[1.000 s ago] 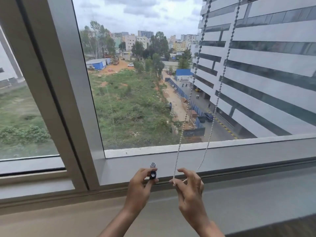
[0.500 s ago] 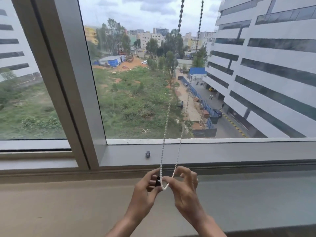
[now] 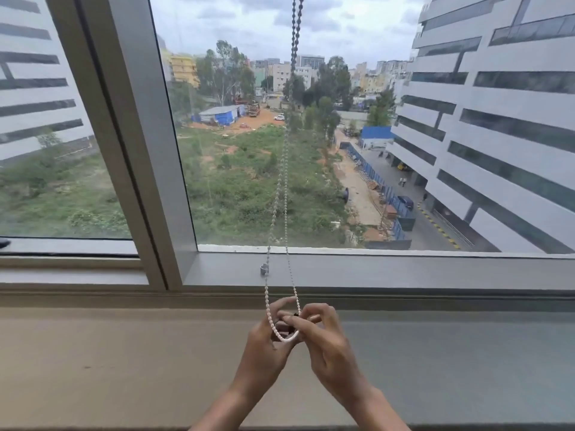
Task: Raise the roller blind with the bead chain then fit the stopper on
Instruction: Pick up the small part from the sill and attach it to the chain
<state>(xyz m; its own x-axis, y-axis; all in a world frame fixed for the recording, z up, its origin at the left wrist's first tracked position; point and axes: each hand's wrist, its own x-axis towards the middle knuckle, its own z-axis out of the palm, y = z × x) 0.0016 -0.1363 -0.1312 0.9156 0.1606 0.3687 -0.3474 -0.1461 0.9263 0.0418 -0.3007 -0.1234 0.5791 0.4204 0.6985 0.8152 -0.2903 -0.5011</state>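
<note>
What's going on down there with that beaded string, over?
Both hands, left and right, pinch the bead chain loop. Small dark stopper between fingertips, mostly hidden. Nothing in the way.

Bare sill (image 3: 451,362) around hands, window frame (image 3: 404,269) blocking beyond

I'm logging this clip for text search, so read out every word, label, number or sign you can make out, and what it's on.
No readable text anywhere in this view.
Small dark plastic stopper between the hands: mostly hidden, no marking visible.
Small grey metal fitting on the grey window frame: blank.
White office building and distant buildings outside: any signs are too small to read.
</note>
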